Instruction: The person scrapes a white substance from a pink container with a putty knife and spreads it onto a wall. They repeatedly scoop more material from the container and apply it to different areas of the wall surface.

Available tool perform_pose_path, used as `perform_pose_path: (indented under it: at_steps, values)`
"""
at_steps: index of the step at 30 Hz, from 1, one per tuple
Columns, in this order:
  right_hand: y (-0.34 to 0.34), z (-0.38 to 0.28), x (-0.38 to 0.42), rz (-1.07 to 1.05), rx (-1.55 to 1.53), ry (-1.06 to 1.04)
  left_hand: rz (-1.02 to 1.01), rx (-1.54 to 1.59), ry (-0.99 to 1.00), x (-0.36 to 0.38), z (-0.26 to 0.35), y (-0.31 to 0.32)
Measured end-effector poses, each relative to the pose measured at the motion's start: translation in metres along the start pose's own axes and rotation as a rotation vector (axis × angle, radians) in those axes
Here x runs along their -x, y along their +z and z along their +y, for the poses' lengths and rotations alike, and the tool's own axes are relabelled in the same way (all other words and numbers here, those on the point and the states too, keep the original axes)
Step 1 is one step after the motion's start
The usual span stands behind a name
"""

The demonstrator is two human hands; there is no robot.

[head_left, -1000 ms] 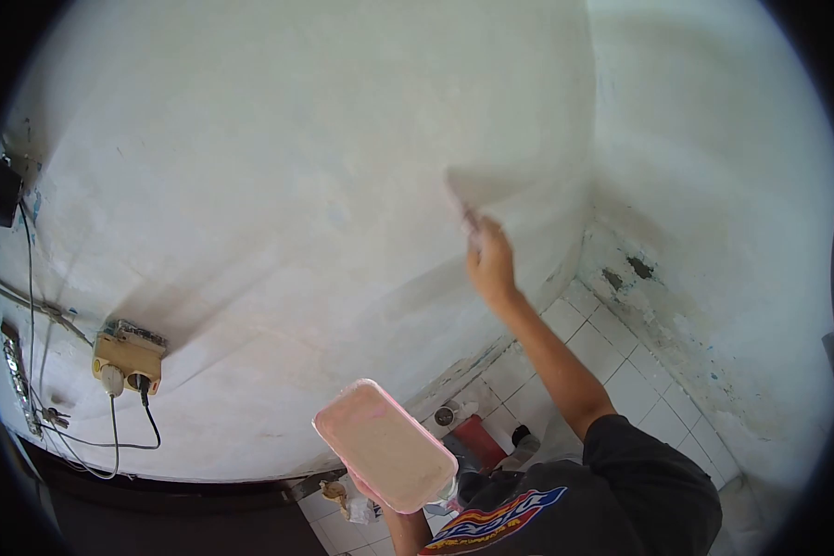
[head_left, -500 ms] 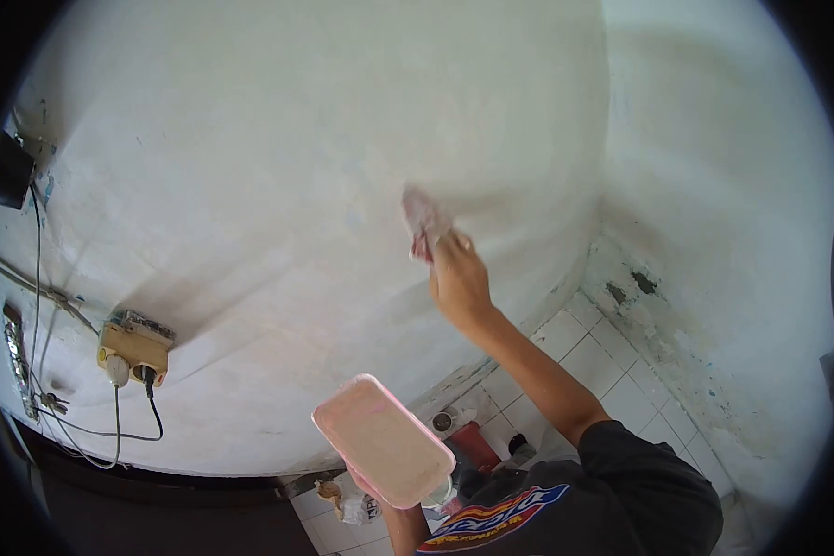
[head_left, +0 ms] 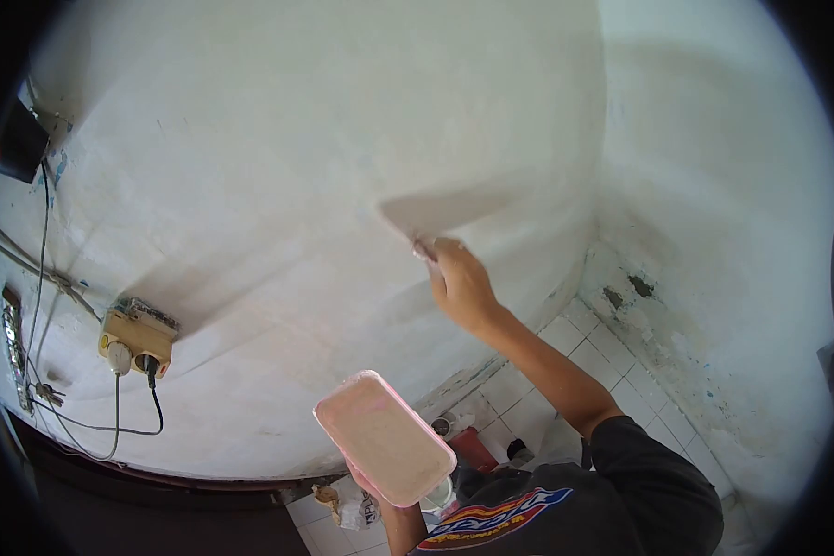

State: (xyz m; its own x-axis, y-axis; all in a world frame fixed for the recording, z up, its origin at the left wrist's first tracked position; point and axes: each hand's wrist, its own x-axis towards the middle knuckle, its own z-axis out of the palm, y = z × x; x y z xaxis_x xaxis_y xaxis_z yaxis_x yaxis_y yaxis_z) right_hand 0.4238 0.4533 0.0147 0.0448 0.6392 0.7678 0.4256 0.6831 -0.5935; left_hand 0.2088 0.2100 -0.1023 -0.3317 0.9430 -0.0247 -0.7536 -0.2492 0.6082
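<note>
- Far left, well above the tray's level: a black box (head_left: 20, 144) on the pale wall (head_left: 250, 148), with cables (head_left: 44, 222) running down from near it.
- Left of the tray and higher: a tan socket block (head_left: 135, 339) on the wall, holding a white plug (head_left: 119, 358) and a black plug (head_left: 149, 364).
- Below the tray, towards its left: a crumpled plastic bag (head_left: 358, 509) on the white tiles (head_left: 612, 371).
- At the tray's lower left edge: the left hand (head_left: 368, 485), mostly hidden beneath it. It supports the tray from below; how far its fingers are spread I cannot tell.
- Lower centre, the landmark: a shallow, pink-rimmed tray (head_left: 385, 439), tilted in view, holding a smooth beige paste (head_left: 380, 435).
- Above the tray: a thin scraper (head_left: 399, 225) at the wall, seen nearly edge-on, a dark shadow to its right. Its blade reaches up and left, beyond the fingertips; its handle end lies within the grip.
- Above the tray, slightly right: the right hand (head_left: 463, 285), fingers closed around the scraper's handle, its forearm slanting down to a dark sleeve.
- Just right of the tray: a small cup (head_left: 442, 426) and a red object (head_left: 474, 450), partly hidden.
- Below and right of the tray: a dark shirt (head_left: 574, 519) with a colourful logo.
- Far right, above the tray: dark holes (head_left: 639, 285) low in the adjoining wall.
</note>
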Motion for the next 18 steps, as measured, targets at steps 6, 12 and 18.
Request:
perform_pose_path:
  at_steps: [6,12,18]
  values:
    - [-0.056,0.017,-0.064,0.342,0.081,0.249,0.013,-0.009,0.009,0.001,0.002,0.002]
    - [0.010,0.013,-0.036,0.204,0.357,-0.094,0.020,-0.004,0.024,0.002,0.004,0.005]
    - [-0.038,0.016,-0.032,0.211,0.055,0.051,0.057,-0.010,0.021,0.002,0.008,0.009]
